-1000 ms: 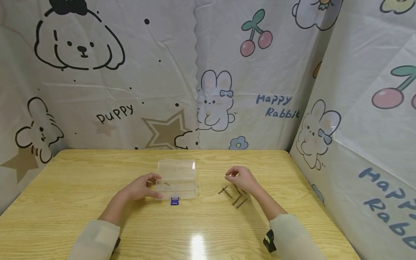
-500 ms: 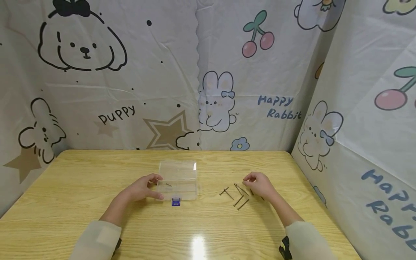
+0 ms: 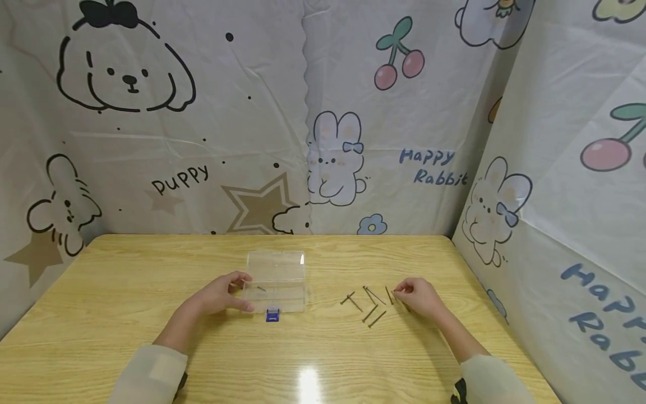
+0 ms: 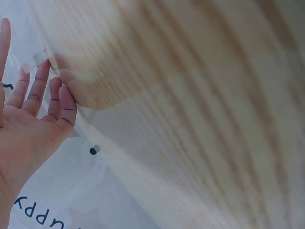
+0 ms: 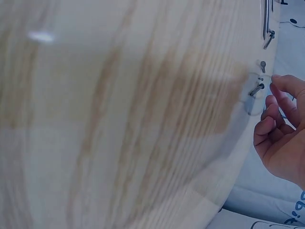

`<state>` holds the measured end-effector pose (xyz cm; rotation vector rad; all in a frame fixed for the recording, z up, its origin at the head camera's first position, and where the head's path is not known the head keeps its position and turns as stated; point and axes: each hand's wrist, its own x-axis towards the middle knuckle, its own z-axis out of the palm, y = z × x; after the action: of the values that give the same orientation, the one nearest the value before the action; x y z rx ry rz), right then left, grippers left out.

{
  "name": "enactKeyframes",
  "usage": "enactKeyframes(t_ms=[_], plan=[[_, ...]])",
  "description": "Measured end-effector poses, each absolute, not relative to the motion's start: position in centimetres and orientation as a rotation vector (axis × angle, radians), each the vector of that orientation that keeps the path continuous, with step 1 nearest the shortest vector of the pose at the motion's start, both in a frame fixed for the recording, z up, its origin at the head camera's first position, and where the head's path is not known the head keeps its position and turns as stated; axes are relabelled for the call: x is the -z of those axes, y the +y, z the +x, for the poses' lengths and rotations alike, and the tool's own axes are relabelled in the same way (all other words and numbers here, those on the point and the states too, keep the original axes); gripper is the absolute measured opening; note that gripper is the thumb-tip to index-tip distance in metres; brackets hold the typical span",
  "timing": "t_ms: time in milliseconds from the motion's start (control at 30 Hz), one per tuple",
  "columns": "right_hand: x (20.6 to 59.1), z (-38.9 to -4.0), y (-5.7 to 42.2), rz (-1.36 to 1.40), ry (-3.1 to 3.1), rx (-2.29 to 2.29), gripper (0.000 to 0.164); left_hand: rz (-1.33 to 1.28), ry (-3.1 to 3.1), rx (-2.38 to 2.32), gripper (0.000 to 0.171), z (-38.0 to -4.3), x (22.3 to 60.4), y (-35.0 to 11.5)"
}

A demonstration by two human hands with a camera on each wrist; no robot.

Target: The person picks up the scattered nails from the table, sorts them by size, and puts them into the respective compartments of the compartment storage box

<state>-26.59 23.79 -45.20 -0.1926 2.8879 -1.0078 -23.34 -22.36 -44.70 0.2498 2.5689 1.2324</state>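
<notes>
A clear plastic box (image 3: 275,280) lies with its lid thrown back on the wooden table (image 3: 126,314); a blue latch (image 3: 272,315) shows at its front and one nail lies inside. My left hand (image 3: 222,294) rests against the box's left end, and the left wrist view shows its fingers (image 4: 33,95) fairly straight on the clear plastic. Several loose nails (image 3: 370,306) lie to the right of the box. At the rightmost of them is my right hand (image 3: 419,298), fingers loosely curled. In the right wrist view its fingertips (image 5: 279,83) sit just beside a nail (image 5: 256,89), with nothing between them.
Cartoon-printed cloth walls (image 3: 323,123) close in the table at the back, left and right. The right wall (image 3: 555,224) stands close behind my right hand. Bare wood spreads across the front and left of the table.
My right hand has moved right and toward me, from above the nails down to the rightmost nail. The left hand and the box have stayed put.
</notes>
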Motion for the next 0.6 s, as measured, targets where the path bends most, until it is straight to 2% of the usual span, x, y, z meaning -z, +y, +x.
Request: enactKeyframes(t_ms=[600], plan=[[45.98, -26.49, 23.82, -0.255, 2.932, 0.905, 0.009, 0.249, 2.577, -1.223, 0.071, -23.38, 44.84, -22.41]])
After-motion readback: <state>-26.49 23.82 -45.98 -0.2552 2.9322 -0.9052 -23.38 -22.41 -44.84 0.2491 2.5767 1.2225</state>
